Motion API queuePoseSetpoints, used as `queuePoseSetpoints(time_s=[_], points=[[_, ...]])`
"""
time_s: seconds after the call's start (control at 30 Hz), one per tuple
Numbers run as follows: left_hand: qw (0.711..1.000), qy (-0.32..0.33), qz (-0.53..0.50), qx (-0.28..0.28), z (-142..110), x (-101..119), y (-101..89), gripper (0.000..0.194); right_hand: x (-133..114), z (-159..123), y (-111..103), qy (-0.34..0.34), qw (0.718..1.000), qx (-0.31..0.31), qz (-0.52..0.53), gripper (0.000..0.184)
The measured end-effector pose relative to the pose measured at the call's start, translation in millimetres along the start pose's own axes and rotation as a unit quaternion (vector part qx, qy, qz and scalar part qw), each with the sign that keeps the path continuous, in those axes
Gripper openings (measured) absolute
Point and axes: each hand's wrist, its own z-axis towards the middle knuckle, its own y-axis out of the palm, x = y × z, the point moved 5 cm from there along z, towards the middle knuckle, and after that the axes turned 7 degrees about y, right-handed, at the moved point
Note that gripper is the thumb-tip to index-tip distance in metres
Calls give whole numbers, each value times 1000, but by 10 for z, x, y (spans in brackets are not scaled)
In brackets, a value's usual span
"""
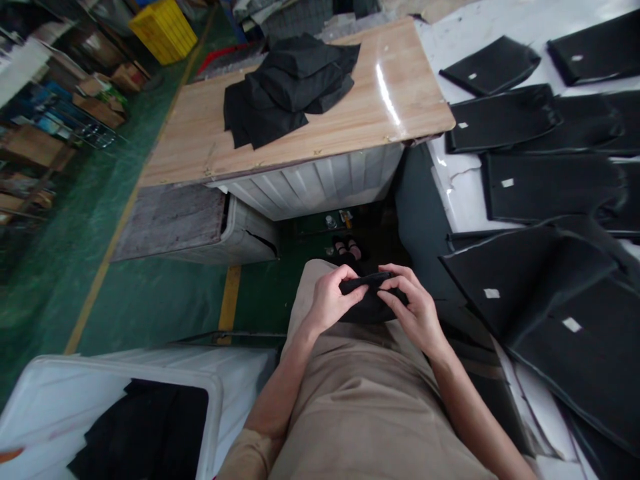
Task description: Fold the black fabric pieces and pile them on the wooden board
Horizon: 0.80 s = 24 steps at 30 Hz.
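A small black fabric piece (369, 300) sits bunched between both my hands, held over my lap in front of my beige clothing. My left hand (334, 299) pinches its left end with curled fingers. My right hand (411, 308) grips its right end, fingers bent over the top edge. Both hands hover above the green floor, between the wooden table and the white table on the right.
A wooden table (400, 100) ahead carries a pile of black fabric (293, 83). Several flat black pieces with white labels (545, 187) cover the white table (463, 190) at right. A white bin (45, 407) with black fabric stands at lower left. A yellow crate (163, 30) sits far back.
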Motion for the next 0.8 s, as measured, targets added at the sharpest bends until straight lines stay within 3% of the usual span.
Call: queuePoseSetpoints(time_s=[0.17, 0.4, 0.6, 0.8], points=[[1000, 2, -9, -6, 5, -37, 31, 11, 49, 8, 7, 21, 997, -58, 49, 8], [1000, -4, -18, -25, 30, -43, 25, 12, 110, 26, -6, 25, 999, 11, 36, 7], [999, -8, -13, -29, 36, -11, 13, 9, 93, 45, 37, -12, 1000, -3, -8, 11], [1000, 8, -4, -24, 27, 13, 8, 11, 142, 71, 59, 2, 1000, 6, 4, 4]])
